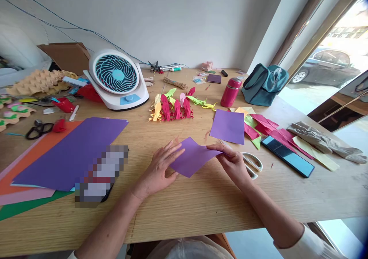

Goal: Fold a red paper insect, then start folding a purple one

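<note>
A square sheet of purple paper [191,159] lies between my hands, its right corner lifted off the wood. My right hand [231,161] pinches that raised corner between thumb and fingers. At the left corner my left hand [161,165] rests with fingers spread, fingertips touching the sheet's edge. Another purple square [228,126] lies flat beyond my right hand. White-handled scissors [253,165] are partly hidden behind my right hand. Folded paper figures [172,105] in red, yellow, green and pink sit grouped farther back.
Large coloured sheets [71,151] and a blurred phone [102,176] lie left. Behind stand a white fan [117,78], a red bottle [230,92] and a teal bag [263,84]. Paper pieces [264,124], a dark phone [287,156] and grey gloves [324,140] lie right.
</note>
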Action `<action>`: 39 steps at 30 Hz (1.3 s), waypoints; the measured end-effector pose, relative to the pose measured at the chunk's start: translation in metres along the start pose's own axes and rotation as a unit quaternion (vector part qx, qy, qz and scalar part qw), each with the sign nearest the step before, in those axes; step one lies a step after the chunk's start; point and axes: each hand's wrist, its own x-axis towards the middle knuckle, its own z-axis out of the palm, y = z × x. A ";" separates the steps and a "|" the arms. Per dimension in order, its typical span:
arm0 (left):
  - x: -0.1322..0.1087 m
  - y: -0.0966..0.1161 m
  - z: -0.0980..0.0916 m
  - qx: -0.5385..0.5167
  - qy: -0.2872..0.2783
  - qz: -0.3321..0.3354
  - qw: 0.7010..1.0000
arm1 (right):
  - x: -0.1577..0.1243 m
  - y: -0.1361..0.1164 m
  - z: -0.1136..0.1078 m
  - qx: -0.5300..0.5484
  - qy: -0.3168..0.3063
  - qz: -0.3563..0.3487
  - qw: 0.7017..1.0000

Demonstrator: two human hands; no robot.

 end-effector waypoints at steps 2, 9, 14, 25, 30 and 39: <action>0.001 0.000 0.000 0.003 0.012 0.038 0.999 | 0.001 0.002 -0.001 0.016 -0.027 0.019 0.999; 0.001 -0.001 -0.012 0.017 0.056 0.108 0.992 | 0.003 0.009 -0.013 -0.054 -0.204 -0.010 0.978; -0.002 0.004 -0.015 0.019 0.049 0.127 0.990 | -0.001 0.016 -0.018 -0.198 -0.228 -0.086 0.949; -0.007 0.012 -0.002 0.025 -0.058 0.109 0.992 | -0.005 0.019 -0.025 -0.351 -0.208 -0.166 0.898; -0.006 0.021 0.007 0.067 -0.108 0.109 0.986 | -0.005 0.016 -0.023 -0.390 -0.227 -0.160 0.878; -0.007 0.031 0.017 0.090 -0.170 0.133 0.972 | -0.006 0.017 -0.016 -0.447 -0.259 -0.150 0.843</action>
